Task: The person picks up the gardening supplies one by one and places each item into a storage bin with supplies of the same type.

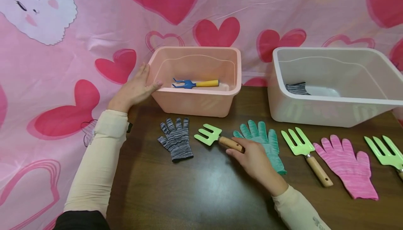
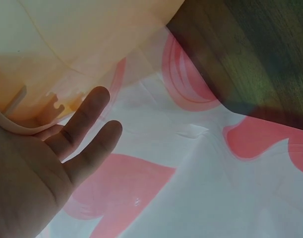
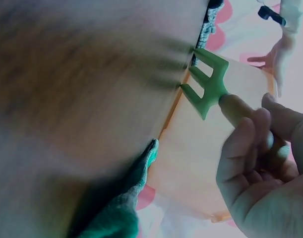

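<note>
My right hand [image 1: 252, 160] grips the wooden handle of a light green three-pronged hand fork [image 1: 211, 134]. In the right wrist view the fingers curl round that handle and the fork's prongs [image 3: 203, 82] point toward the table. My left hand [image 1: 133, 88] rests at the left rim of a pink plastic bin [image 1: 195, 102], its fingers fairly straight along the outside and its thumb over the rim. Inside that bin lies a blue cultivator [image 1: 201, 83] with a yellow handle. A green glove [image 1: 272, 149] lies beside and partly behind my right hand; a grey-black striped glove [image 1: 177, 140] lies left of the fork.
A white bin [image 1: 315, 112] stands at the right with a grey striped glove [image 1: 297, 88] inside. Another green fork [image 1: 306, 153], a pink glove [image 1: 351, 167] and a third fork [image 1: 385, 153], cut by the frame edge, lie on the dark table [image 1: 189, 195]. A heart-patterned cloth [image 1: 104, 20] hangs behind.
</note>
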Available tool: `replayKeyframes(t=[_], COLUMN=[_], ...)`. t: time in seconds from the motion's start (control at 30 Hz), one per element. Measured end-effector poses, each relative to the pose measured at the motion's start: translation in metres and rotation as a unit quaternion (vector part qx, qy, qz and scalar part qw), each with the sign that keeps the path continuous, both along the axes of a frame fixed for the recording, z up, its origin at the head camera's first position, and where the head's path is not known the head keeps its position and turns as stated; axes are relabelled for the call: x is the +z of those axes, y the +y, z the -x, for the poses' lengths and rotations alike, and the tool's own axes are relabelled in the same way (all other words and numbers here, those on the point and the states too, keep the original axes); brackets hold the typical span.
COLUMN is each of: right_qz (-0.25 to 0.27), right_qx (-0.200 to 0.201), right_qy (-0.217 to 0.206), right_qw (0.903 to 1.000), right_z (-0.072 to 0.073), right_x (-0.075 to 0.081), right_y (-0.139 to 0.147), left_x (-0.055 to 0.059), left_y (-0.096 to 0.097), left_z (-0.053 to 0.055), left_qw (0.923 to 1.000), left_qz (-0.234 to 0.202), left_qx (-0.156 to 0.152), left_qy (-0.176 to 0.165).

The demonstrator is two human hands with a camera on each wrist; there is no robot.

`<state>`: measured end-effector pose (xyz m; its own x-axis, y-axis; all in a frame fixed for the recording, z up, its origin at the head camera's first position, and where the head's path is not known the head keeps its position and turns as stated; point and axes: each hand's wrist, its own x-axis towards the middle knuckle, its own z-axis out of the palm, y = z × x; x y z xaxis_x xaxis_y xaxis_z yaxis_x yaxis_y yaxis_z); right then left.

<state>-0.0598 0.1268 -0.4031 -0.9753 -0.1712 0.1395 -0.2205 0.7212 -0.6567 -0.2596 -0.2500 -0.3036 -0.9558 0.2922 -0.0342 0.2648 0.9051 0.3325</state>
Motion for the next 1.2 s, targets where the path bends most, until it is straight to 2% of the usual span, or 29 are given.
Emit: replayKeyframes(t=[0.23,0.6,0.83,1.2], right_qz=[0.047,0.075,0.091,0.143], right_qx=[-0.015,0.047,0.064,0.049], right_qy=[-0.017,-0.074,-0.080,-0.072], right_qw=[0.9986,0.9934,0.9906,0.9858], right_z=[0.0022,0.0023,0.0016,0.0027], right_x=[-0.0009,0.0033,0.0016,0.0041], right_y=[0.0007,0.0015,0.0000,0.0077], left_x=[-0.0005,-0.0002,0.0008,0.0018], left_y=[0.0001,0.0014,-0.0004,-0.0003], left_z=[-0.0003,-0.0001,-0.0037,-0.0026], left_qw=[1.0000,0.9999,0.9998,0.9999], left_qz=[0.002,0.000,0.006,0.005], left_qx=[0.007,0.015,0.017,0.011], left_qy=[-0.003,-0.007,-0.011,-0.010])
